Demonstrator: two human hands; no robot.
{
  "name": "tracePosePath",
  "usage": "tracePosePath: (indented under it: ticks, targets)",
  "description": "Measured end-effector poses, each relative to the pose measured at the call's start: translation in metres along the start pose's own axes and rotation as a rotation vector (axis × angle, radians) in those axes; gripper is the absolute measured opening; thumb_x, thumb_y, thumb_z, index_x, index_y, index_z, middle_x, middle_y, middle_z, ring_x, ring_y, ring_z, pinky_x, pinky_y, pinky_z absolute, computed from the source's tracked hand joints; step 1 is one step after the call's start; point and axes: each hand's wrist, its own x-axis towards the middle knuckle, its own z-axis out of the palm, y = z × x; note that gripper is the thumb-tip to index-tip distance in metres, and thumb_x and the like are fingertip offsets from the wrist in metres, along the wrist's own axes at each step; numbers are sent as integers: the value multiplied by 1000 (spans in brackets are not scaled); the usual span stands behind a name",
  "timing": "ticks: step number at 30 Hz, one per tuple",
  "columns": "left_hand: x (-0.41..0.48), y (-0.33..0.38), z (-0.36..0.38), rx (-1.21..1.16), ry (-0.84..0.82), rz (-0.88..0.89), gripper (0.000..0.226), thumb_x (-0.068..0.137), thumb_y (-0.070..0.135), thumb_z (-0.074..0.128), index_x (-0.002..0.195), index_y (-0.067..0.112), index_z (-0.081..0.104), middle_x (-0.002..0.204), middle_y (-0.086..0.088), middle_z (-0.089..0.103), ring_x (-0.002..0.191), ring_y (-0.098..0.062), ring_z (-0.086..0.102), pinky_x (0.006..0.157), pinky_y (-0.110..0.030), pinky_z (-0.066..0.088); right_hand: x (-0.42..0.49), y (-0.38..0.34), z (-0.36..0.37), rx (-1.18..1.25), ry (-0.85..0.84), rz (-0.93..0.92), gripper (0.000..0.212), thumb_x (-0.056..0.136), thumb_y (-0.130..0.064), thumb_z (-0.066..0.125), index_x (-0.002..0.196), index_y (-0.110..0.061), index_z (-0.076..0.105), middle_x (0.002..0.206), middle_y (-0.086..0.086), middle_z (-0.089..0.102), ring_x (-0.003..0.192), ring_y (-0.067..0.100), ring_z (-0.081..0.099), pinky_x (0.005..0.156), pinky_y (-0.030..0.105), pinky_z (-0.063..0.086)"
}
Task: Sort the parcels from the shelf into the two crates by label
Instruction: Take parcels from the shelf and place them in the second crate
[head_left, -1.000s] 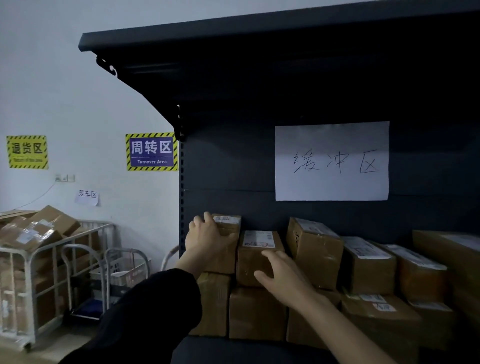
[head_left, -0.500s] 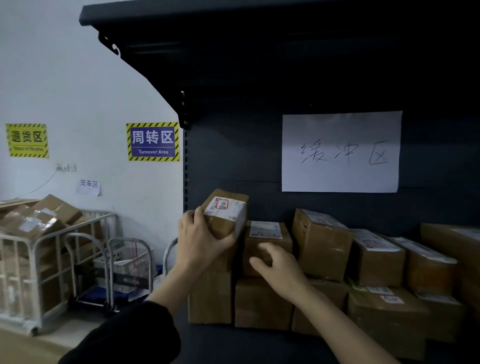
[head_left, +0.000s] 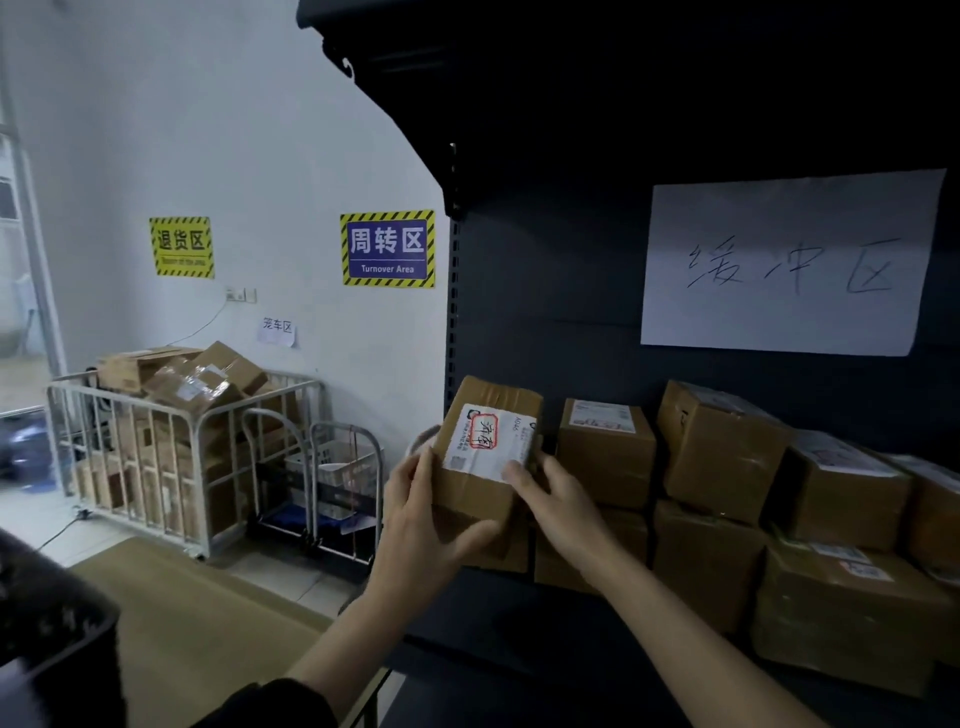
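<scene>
Both hands, left hand (head_left: 415, 512) and right hand (head_left: 553, 501), grip one parcel (head_left: 480, 457) off the shelf's (head_left: 519, 623) left edge. Label (head_left: 488, 439) tilted, seemingly legible; read before choosing crate.

White cage trolley (head_left: 171, 447) beneath two hazard-striped wall signs (head_left: 387, 249).

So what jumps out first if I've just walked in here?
A small cardboard parcel held up in both hands, left hand and right hand, its white label facing you, at the dark shelf's left end. Behind hangs a big handwritten paper sign. Far left, a white cage cart is piled with boxes.
</scene>
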Motion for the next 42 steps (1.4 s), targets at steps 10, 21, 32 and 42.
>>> tracePosePath:
  ticks: [10, 21, 32, 42]
  targets:
    - [-23, -45, -13, -251, -109, -233, 36, 84, 3, 62, 110, 26, 55, 100, 6, 66, 98, -11, 64, 78, -22, 56, -38, 46, 42, -213, -139, -27, 68, 90, -11, 56, 146, -29, 20, 142, -6, 40, 129, 4, 38, 100, 16, 32]
    - [-35, -46, -6, -86, -153, -230, 79, 82, 12, 67, 143, 28, 20, 106, 20, 51, 101, 2, 51, 71, -6, 44, -43, 72, 42, -313, -115, 13, 77, 91, -13, 56, 148, -32, 7, 149, -5, 33, 136, 10, 31, 107, 21, 26]
    - [1, 5, -16, 345, -166, 56, 81, 82, 43, 63, 146, 16, 22, 151, -1, 24, 140, -19, 21, 115, -32, 21, -36, 49, -16, -509, 37, -5, 68, 95, -28, 49, 149, -23, 8, 155, -1, 17, 141, 14, 22, 112, 28, 24]
    - [31, 57, 27, 391, -249, 222, 78, 86, 46, 57, 147, 16, 20, 156, 0, 19, 145, -16, 12, 115, -32, 21, -48, 41, -77, -599, 227, 72, 65, 95, -34, 47, 149, -24, 12, 154, -1, 20, 140, 15, 24, 112, 33, 29]
